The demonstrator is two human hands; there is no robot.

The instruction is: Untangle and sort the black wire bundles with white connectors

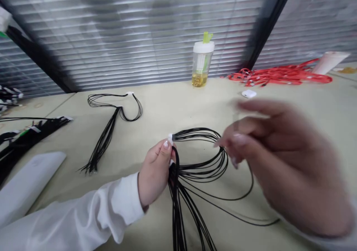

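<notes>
My left hand point(156, 169) is closed around a bundle of thin black cables point(199, 169), thumb pressed on the white connector point(170, 138) at its end. From there the cables loop out to the right and back, and their loose ends hang toward the near edge of the view. Two single cables stray in wider curves to the right. My right hand point(281, 158), smeared by motion, is raised over the right side of the loops with its fingertips close to them. Whether it grips a cable cannot be made out.
Another black cable bundle point(107, 139) lies looped on the table point(167, 106). More black cables point(33, 141) and a white box-like object point(32, 186) are at left. Behind stand a bottle point(203, 63), a white earbud case point(249, 93), red straps point(281, 75) and window blinds point(134, 35).
</notes>
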